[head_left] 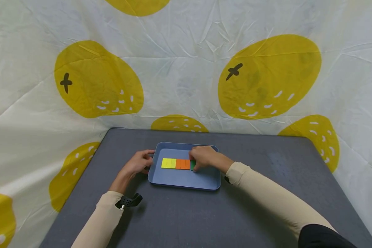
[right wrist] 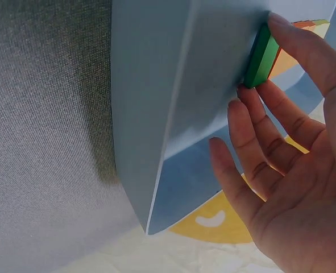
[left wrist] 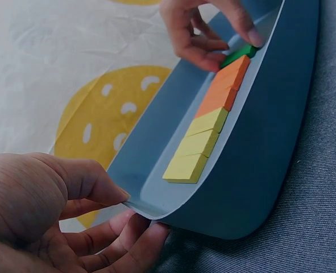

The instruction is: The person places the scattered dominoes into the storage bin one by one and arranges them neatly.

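Observation:
A blue tray lies on the table with a row of small flat blocks inside it. Three yellow blocks make up the left part of the row, followed by orange blocks. At the right end is a green block, pinched between the thumb and fingertips of my right hand. The other right fingers are spread beside it in the right wrist view. My left hand holds the tray's left end, its thumb at the rim and fingers against the outer wall in the left wrist view.
The dark grey table extends around the tray on all sides. Behind it hangs a white cloth printed with yellow fruit shapes. A black strap is on the left wrist.

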### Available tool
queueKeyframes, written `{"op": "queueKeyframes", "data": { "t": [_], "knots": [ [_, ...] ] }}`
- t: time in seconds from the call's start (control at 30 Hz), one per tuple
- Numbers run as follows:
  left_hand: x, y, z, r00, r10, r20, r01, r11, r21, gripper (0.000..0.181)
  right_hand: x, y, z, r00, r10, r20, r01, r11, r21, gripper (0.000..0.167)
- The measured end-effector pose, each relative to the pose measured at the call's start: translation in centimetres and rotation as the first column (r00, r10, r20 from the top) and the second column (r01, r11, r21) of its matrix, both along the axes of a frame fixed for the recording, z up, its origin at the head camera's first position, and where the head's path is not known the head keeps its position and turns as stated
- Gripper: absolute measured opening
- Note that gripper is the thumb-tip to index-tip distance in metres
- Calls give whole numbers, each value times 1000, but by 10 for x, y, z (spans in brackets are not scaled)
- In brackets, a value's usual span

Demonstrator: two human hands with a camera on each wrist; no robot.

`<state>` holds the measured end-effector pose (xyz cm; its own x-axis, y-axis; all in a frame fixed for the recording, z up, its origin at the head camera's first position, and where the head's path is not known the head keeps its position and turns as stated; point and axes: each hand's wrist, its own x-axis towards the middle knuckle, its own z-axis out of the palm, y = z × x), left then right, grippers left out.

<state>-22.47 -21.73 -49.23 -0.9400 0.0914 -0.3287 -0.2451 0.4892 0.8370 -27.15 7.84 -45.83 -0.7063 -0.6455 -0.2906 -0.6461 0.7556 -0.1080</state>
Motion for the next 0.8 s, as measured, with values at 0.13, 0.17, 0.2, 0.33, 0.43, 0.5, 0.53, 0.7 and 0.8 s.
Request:
{"op": "queueKeyframes", "data": {
  "t": [0.13, 0.17, 0.2, 0.33, 0.43, 0.5, 0.53, 0.7, 0.8],
  "knots": [
    [0, 0, 0, 1000, -3, -1, 3, 1000, 4, 56, -1, -1, 0, 1000, -8, 7, 8, 1000, 2, 43],
    [0, 0, 0, 1000, -2, -1, 2, 1000, 5, 56, -1, -1, -1, 1000, -8, 8, 8, 1000, 3, 43],
    [0, 0, 0, 1000, -2, 0, 2, 1000, 6, 56, -2, -2, -1, 1000, -8, 9, 8, 1000, 3, 44],
    [0, -1, 1, 1000, -2, 0, 2, 1000, 7, 56, -2, -1, 0, 1000, -7, 7, 7, 1000, -1, 46],
    [0, -1, 1, 1000, -2, -1, 2, 1000, 8, 56, -1, -1, 0, 1000, -8, 11, 8, 1000, -8, 46],
    [-1, -1, 1, 1000, -4, -2, 4, 1000, 9, 56, -1, -1, 1, 1000, -6, 12, 6, 1000, -10, 46],
    [-1, -1, 1, 1000, -4, -2, 4, 1000, 10, 56, -1, -1, 1, 1000, -6, 11, 6, 1000, -9, 46],
    [-1, -1, 1, 1000, -2, 4, 2, 1000, 14, 56, 0, -2, 1, 1000, -11, 13, 11, 1000, -11, 45],
    [0, 0, 1, 1000, -2, 5, 2, 1000, 9, 56, 1, -3, 0, 1000, -13, 16, 13, 1000, -19, 45]
  ]
}}
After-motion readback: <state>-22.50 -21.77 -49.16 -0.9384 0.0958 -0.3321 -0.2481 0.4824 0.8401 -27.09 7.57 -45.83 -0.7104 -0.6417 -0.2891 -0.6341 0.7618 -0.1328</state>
